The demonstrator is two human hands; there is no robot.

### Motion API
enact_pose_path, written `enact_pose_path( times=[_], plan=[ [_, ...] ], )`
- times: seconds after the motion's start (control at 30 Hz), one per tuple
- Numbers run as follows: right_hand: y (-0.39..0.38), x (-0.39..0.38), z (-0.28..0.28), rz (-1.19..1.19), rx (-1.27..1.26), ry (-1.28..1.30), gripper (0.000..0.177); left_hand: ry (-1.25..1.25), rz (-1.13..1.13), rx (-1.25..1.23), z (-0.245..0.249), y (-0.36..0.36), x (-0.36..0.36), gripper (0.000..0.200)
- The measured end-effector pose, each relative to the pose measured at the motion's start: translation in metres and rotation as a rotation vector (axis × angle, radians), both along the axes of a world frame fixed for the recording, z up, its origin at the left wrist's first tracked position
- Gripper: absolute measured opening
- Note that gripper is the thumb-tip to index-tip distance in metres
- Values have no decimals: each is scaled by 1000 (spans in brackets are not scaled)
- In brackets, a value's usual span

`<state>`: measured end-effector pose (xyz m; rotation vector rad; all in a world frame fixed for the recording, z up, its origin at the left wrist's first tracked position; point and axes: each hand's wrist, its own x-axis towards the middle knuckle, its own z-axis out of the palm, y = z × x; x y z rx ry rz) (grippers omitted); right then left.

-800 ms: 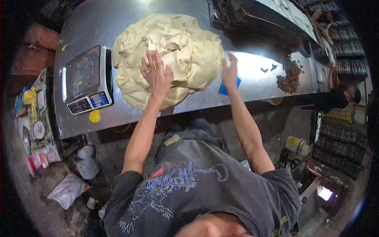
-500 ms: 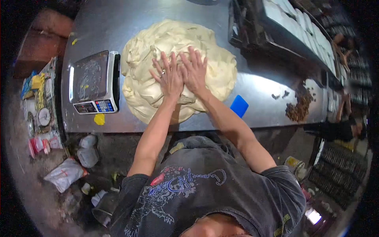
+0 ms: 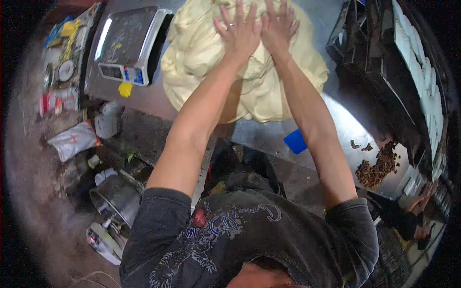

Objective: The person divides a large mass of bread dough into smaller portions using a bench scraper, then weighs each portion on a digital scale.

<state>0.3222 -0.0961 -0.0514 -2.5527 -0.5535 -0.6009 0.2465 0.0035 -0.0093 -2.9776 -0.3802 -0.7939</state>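
Note:
A large pale mass of dough (image 3: 192,62) lies on the metal table at the top centre. My left hand (image 3: 240,36) presses on it with fingers spread, a ring on one finger. Right beside it, my right hand (image 3: 277,29) also lies flat on the dough, its fingers apart. Neither hand grips anything. A blue scraper (image 3: 295,141) rests near the table's front edge, partly behind my right forearm.
A digital scale (image 3: 127,43) stands left of the dough, with a yellow scrap (image 3: 125,89) before it. Brown crumbs (image 3: 377,168) lie at the right. Dark trays (image 3: 389,67) hold white pieces. Another person's arm (image 3: 425,197) shows at the far right. A metal pot (image 3: 115,199) stands lower left.
The camera view has shifted and turned, so the table and dough sit higher in the picture. My arms look more stretched out, and both hands remain on the dough.

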Motion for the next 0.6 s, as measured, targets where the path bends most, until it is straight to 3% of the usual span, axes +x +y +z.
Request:
enact_pose_path(
  times=[0.07,0.13,0.23,0.3,0.33,0.37,0.47,0.5,0.53,0.57,0.6],
  plan=[
    [-1,-14,10,-48,-41,-133,48,183,-153,-279,-10,7,-16,58],
    [-9,-22,4,50,96,2,50,358,-290,-554,7,15,-45,61],
    [-19,-33,-3,119,140,120,52,378,-210,-497,52,-10,-129,64],
    [-25,-40,-8,146,161,137,52,242,-93,-322,73,-30,-201,66],
    [-28,-45,-12,144,172,159,53,171,-119,-399,74,-33,-236,62],
    [-30,-48,-16,142,159,177,53,96,-149,-474,70,-31,-274,58],
    [-35,-46,-21,137,121,230,54,307,-124,-636,24,-3,-403,33],
    [-37,-47,-21,144,103,262,54,304,-111,-710,-13,8,-455,30],
    [-40,-48,-22,147,83,296,55,429,-73,-755,-37,25,-506,32],
    [-45,-45,-27,174,98,344,55,573,154,-1053,-19,26,-544,36],
    [-49,-39,-34,200,112,396,55,442,156,-1069,-42,34,-595,38]
  ],
)
